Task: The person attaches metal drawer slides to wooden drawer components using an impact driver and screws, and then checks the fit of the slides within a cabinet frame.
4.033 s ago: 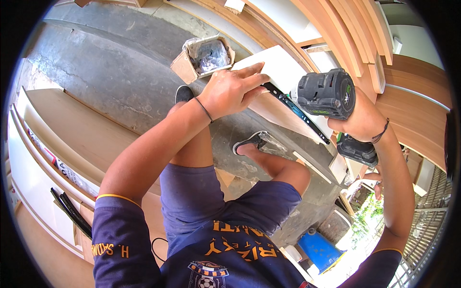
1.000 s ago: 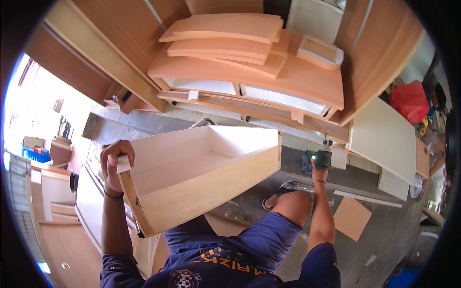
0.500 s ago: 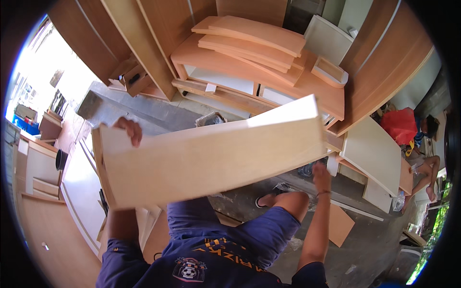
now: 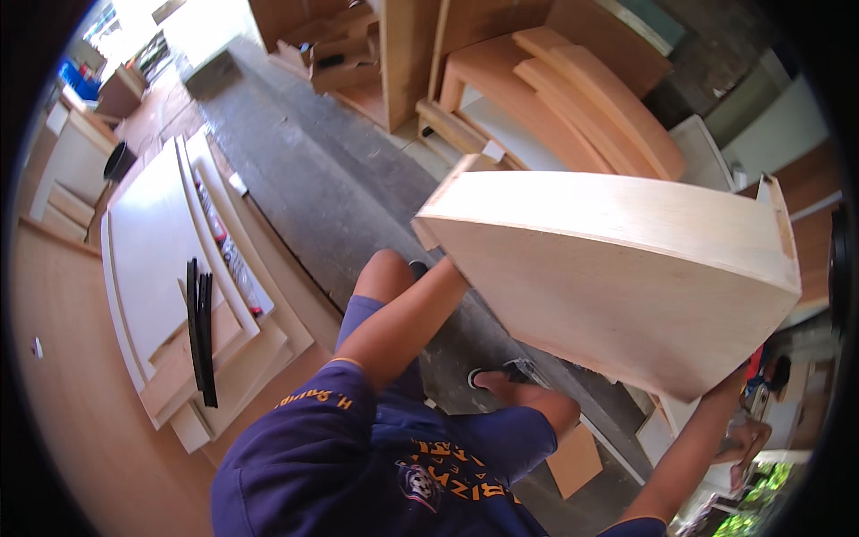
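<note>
A pale wooden box section (image 4: 617,295) with a slightly curved long side is held up in the air, tilted, right of centre. My left forearm (image 4: 407,313) reaches to its left end, and the hand goes out of sight behind that end. From below, my right forearm (image 4: 702,434) meets the lower right corner, where the box hides the hand. Both arms bear the box between them. The fingers of neither hand show. Behind the box stands a brown wooden cabinet (image 4: 474,67), with curved boards (image 4: 617,107) stacked on it.
White-faced panels (image 4: 148,259) lie stacked at the left, with black strips (image 4: 201,336) on top. A dark bucket (image 4: 119,161) is beyond them. An open carton (image 4: 340,54) sits far back. Another person's leg (image 4: 754,438) shows at the right, and a brown board (image 4: 574,461) lies by my foot.
The box has moved right and turned, showing its long edge and right end. My right hand, apart from it before, is now at its lower right corner. My view has swung left.
</note>
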### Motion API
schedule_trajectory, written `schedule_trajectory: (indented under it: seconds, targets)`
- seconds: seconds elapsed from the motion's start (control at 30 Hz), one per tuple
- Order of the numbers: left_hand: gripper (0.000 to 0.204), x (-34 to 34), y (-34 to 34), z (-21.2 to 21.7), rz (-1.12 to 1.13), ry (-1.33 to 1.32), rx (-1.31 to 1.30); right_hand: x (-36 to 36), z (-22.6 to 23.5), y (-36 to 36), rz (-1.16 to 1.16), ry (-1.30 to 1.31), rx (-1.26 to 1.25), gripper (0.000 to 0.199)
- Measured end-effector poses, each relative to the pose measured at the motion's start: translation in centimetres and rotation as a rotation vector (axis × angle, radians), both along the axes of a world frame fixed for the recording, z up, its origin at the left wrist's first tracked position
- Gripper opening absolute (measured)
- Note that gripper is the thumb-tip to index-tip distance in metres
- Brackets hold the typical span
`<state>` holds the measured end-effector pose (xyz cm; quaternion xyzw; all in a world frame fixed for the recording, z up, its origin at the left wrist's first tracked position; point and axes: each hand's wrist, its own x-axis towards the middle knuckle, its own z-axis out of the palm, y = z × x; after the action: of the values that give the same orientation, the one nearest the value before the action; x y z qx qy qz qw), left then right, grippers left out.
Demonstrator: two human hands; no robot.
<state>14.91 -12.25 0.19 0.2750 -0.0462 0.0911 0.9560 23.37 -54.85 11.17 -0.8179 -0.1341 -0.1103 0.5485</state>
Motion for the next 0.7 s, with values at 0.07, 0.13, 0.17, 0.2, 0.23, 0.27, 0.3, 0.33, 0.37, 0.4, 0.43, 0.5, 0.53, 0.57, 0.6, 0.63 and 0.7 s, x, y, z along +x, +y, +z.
schedule_trajectory:
  seconds: [0.07, 0.13, 0.17, 0.2, 0.23, 0.27, 0.3, 0.33, 0.37, 0.4, 0.43, 0.5, 0.53, 0.57, 0.6, 0.63, 0.7]
  targets:
    - [0.04, 0.2, 0.2, -3.9, -0.023, 0.112, -0.083, -0.5, 0.9, 3.4, 0.097, 0.044, -0.061, 0.034]
    - [0.042, 0.0, 1.7, -9.7, -0.037, 0.326, -0.177, -0.8, 1.1, 9.3, 0.049, 0.132, -0.214, 0.036]
    - [0.043, 0.3, 3.1, -13.4, -0.069, 0.486, -0.245, -0.5, 0.9, 11.3, 0.135, 0.186, -0.258, 0.037]
    - [0.038, 1.0, 4.8, -17.5, -0.158, 0.655, -0.375, -0.2, 0.6, 12.8, 0.217, 0.24, -0.3, 0.037]
    - [0.028, 0.9, 6.1, -19.9, 0.009, 0.876, -0.365, 0.2, -0.4, 13.9, 0.292, 0.302, -0.333, 0.039]
    - [0.025, 0.1, 6.6, -19.7, 0.185, 1.073, -0.209, 0.6, -1.8, 14.3, 0.268, 0.279, -0.37, 0.04]
    - [0.028, -0.7, 7.4, -19.4, 0.225, 1.056, -0.2, 1.2, -3.6, 14.9, 0.249, 0.258, -0.407, 0.042]
    - [0.029, -1.3, 8.6, -18.5, 0.232, 1.017, -0.203, 1.7, -4.8, 15.8, 0.246, 0.238, -0.495, 0.044]
    - [0.031, -1.9, 9.6, -17.8, 0.247, 0.977, -0.163, 2.3, -6.1, 16.7, 0.246, 0.219, -0.581, 0.046]
    - [0.033, -2.0, 10.0, -17.2, 0.254, 0.938, -0.121, 3.0, -7.8, 16.9, 0.204, 0.205, -0.663, 0.049]
    - [0.035, -2.3, 10.5, -17.1, 0.263, 0.893, -0.094, 3.6, -9.1, 17.4, 0.169, 0.186, -0.756, 0.052]
    - [0.038, -3.1, 11.3, -17.7, 0.285, 0.833, -0.124, 4.2, -10.5, 19.4, 0.152, 0.166, -0.829, 0.059]
    - [0.04, -3.3, 11.4, -17.8, 0.301, 0.803, -0.134, 4.6, -11.4, 20.0, 0.14, 0.172, -0.878, 0.061]
    - [0.041, -3.4, 11.2, -17.6, 0.282, 0.788, -0.089, 5.0, -12.2, 20.3, 0.125, 0.178, -0.928, 0.064]
    - [0.042, -3.6, 10.9, -17.3, 0.26, 0.771, -0.045, 5.3, -12.8, 20.4, 0.109, 0.185, -0.98, 0.067]
    - [0.043, -3.7, 10.8, -17.1, 0.247, 0.753, 0.002, 5.6, -13.3, 20.6, 0.102, 0.194, -0.981, 0.068]
    - [0.043, -3.7, 10.4, -17.5, 0.237, 0.737, 0.048, 6.2, -14.1, 20.5, 0.088, 0.212, -0.989, 0.071]
